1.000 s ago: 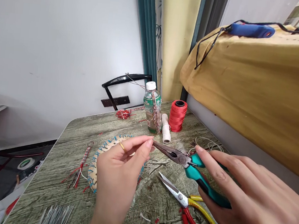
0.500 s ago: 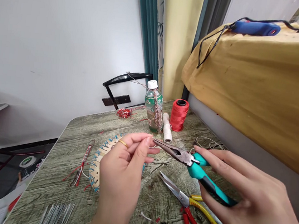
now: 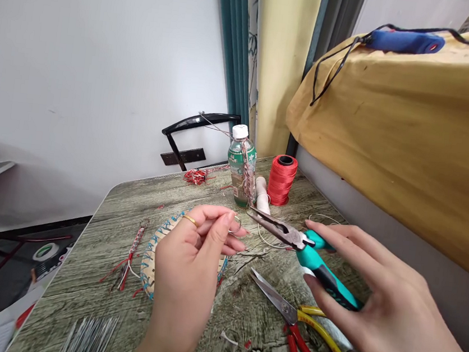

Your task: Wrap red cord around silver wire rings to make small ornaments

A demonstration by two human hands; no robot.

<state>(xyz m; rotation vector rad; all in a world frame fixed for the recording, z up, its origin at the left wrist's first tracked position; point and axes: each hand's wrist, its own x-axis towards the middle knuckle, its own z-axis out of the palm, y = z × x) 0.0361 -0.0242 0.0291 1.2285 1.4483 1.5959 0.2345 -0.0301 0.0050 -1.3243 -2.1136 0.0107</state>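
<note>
My left hand (image 3: 193,261) is closed in a pinch on a thin pale wire (image 3: 238,225), which bends in a small loop beside the fingertips. A length of similar wire trails behind the pliers; whether it is the same piece I cannot tell. Wrapped by my right hand (image 3: 389,306) are long-nose pliers (image 3: 295,238) with teal and black handles. Their jaws are slightly apart, pointing left, a short way from the left fingertips. Partly behind my left hand lies a round pale disc (image 3: 149,262) edged with blue lacing. Scissors (image 3: 283,306) with red and yellow handles rest below the pliers.
A bottle (image 3: 239,165) with braided cord stands at the back, by a white thread spool (image 3: 263,193) and a red thread spool (image 3: 282,180). A braided tassel (image 3: 132,255) and a bundle of metal wires (image 3: 89,340) lie left on the table (image 3: 129,203).
The plier tips have come away from my left fingertips, up and to the right, and the wire loop now shows between them. My left hand has shifted slightly left.
</note>
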